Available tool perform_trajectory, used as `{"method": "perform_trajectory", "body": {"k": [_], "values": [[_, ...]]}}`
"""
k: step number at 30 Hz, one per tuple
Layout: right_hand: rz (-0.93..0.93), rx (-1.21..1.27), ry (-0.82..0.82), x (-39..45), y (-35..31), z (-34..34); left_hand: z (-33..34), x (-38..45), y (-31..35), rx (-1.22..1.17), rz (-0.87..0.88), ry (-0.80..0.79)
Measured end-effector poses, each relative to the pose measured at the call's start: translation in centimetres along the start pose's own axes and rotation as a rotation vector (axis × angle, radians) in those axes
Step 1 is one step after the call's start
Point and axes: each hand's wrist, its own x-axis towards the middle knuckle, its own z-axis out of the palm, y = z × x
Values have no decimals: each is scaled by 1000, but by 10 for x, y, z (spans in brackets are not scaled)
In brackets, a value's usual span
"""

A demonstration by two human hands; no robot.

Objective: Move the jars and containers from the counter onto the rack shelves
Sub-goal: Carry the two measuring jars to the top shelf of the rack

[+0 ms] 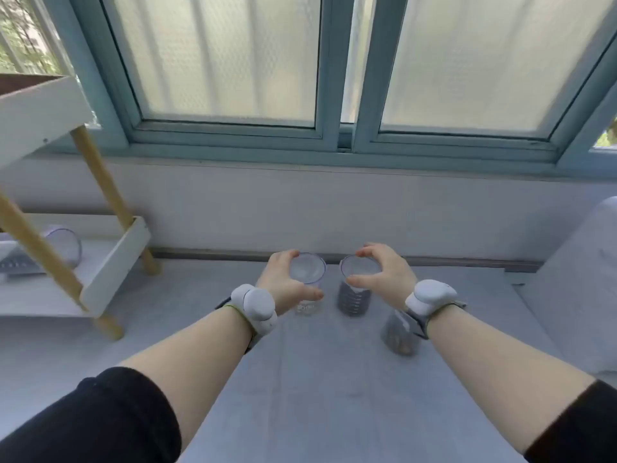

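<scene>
Two clear jars with pale lids stand side by side on the grey counter near the back wall. My left hand wraps around the lid of the left jar, which looks see-through. My right hand curls over the lid of the right jar, which holds something dark. A third jar with dark contents stands under my right wrist, partly hidden. The white rack with wooden legs stands at the left; one clear container sits on its lower shelf.
A blue-framed window with frosted panes runs along the back wall. A white appliance or box fills the right edge of the counter. The rack's upper shelf juts out at the top left. A grey ribbed item lies on the lower shelf.
</scene>
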Motion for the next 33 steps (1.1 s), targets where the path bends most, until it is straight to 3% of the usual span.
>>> {"method": "perform_trajectory", "body": {"k": [9,17,22,33], "values": [[183,-228,-47,63,45,32,25,83,-18,221,-95,-22],[275,-427,-62,90,72,61,45,118,-56,282,-161,-53],[272,-416,-18,86,69,65,42,113,-61,270,-155,-22],[212,-379,-92,67,38,74,45,96,-67,346,-170,16]]}}
